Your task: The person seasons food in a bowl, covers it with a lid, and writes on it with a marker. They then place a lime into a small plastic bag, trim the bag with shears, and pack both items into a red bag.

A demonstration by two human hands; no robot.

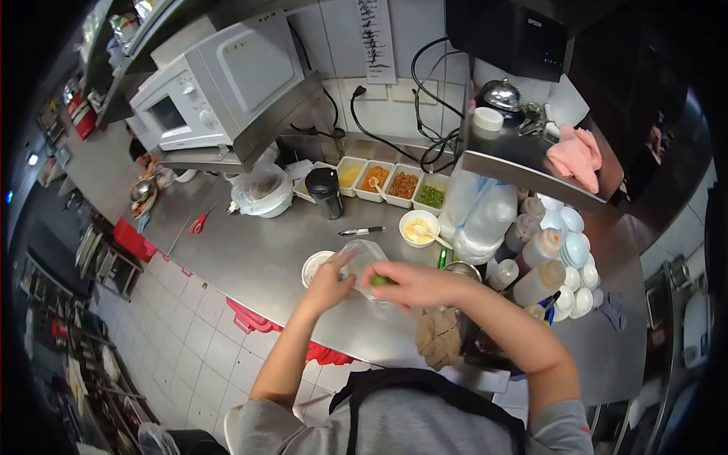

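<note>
At the near middle of the steel counter (pixel 243 250), a clear plastic bag (pixel 364 256) lies between the two hands, its long axis running obliquely from far left to near right. A small green piece (pixel 381 280) is in the right hand (pixel 402 285); blur hides which way it points. The bag is transparent, creased and glossy; the piece is bright green, its outline indistinct. The right hand is partly closed, fingers curled about the green piece. The left hand (pixel 331 283) is half open over the near edge of a white bowl (pixel 312 265), beside the bag; whether it grips anything cannot be told. Beyond the bag lies a pen (pixel 362 231), roughly left to right. Farther right stands a food bowl (pixel 415 223) with a spoon (pixel 432 235). Squeeze bottles (pixel 540 284) crowd the right side; a brown cloth (pixel 438 337) lies near right.
</note>
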